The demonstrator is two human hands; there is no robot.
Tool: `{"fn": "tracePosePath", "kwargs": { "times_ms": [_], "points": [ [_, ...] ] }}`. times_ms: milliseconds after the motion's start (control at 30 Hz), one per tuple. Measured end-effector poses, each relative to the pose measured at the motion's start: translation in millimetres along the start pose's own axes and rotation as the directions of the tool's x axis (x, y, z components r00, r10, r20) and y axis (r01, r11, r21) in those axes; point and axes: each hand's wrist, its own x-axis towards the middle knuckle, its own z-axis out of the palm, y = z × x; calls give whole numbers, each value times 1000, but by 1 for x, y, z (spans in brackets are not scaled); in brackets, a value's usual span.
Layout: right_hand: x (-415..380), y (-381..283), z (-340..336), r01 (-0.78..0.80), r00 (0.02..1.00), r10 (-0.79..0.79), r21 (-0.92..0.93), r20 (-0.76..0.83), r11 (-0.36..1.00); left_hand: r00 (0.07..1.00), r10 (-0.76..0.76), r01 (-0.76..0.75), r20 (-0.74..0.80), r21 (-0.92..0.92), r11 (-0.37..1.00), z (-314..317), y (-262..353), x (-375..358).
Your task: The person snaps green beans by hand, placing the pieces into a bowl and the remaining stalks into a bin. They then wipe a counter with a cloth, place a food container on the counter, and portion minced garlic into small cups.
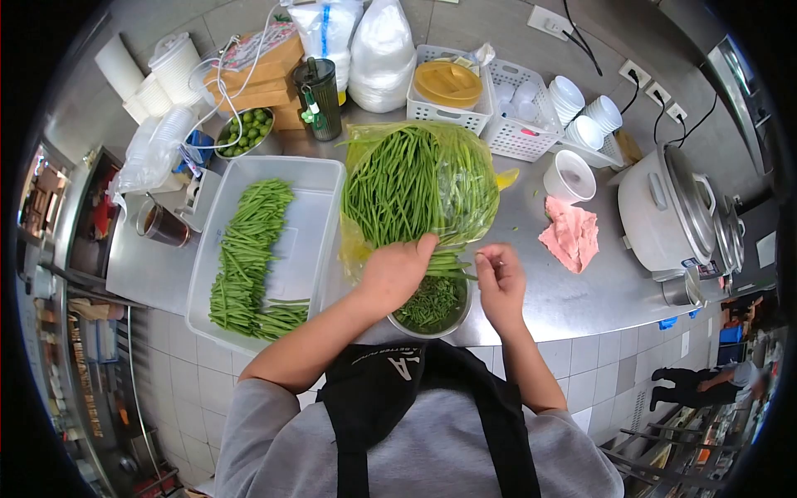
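My left hand (pixel 397 274) is closed round a small bunch of green beans (pixel 446 263), whose ends point right over a metal bowl (pixel 465 309). Beside them, my right hand (pixel 501 278) is pinched at the tip of a bean. Small green trimmings (pixel 427 303) lie in the bowl. Just beyond my hands, a yellow-green plastic bag (pixel 477 195) lies open with a large heap of long beans (pixel 392 183). To the left, a clear plastic tub (pixel 320 241) holds beans laid in a row (pixel 249 249), with a few more at its near edge.
A pink cloth (pixel 570 234) and white tub (pixel 570 176) lie right of the bag, before a rice cooker (pixel 664 207). Behind stand white baskets (pixel 519 137), a dark tumbler (pixel 318 100) and a bowl of limes (pixel 246 133). A dark drink (pixel 163 225) is far left. Another person (pixel 706 383) is at lower right.
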Motion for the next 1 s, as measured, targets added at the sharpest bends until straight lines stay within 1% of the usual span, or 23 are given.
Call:
{"fn": "tracePosePath", "kwargs": {
  "times_ms": [67,133,167,200,233,267,333,367,400,433,500,533,700,733,833,933,1000],
  "points": [
    [-6,-4,-9,-1,999,0,-27,-33,1000,1000,-13,8,-24,-218,976,-3,-4,1],
    [-12,-4,-13,4,997,-6,-33,-72,999,985,-144,103,-98,-338,936,3,-6,3],
    [-15,-2,-14,24,999,-28,-74,-47,997,969,-212,146,-127,-398,906,5,-6,4],
    [-18,1,-15,45,999,-48,-113,-21,993,945,-326,259,38,-698,668,2,-8,6],
    [-21,3,-15,67,998,-67,-149,6,986,902,-365,357,231,-875,327,-3,-12,11],
    [-23,2,-14,74,996,-64,-209,58,975,847,-325,424,421,-903,-63,-7,-15,13],
    [-26,-2,-12,95,987,-46,-324,154,941,840,-336,300,425,-881,-366,-2,-22,13],
    [-27,-3,-10,111,984,-57,-338,166,935,837,-339,223,430,-833,-505,3,-25,12],
    [-27,-4,-8,127,982,-67,-354,179,927,851,-333,165,406,-809,-565,4,-27,13],
    [-27,-5,-6,144,978,-77,-370,192,918,854,-342,135,392,-802,-582,4,-27,13],
    [-24,-9,0,185,977,-136,-334,164,924,858,-366,69,361,-787,-613,3,-25,15],
    [-22,-11,3,206,975,-166,-316,150,926,864,-354,64,357,-776,-628,3,-26,15],
    [-12,-21,14,205,964,-137,-308,228,929,888,-291,67,355,-729,-682,4,-26,15],
    [-11,-22,18,208,961,-138,-303,238,930,898,-281,67,339,-737,-673,3,-25,16],
    [-9,-22,30,287,950,-234,-285,205,915,924,-255,58,286,-763,-644,1,-20,15],
    [-8,-26,35,345,937,-299,-344,181,873,942,-240,41,233,-793,-608,1,-16,14],
    [-5,-25,37,434,901,-387,-408,196,803,950,-233,38,210,-815,-579,2,-14,12]
  ]
}}
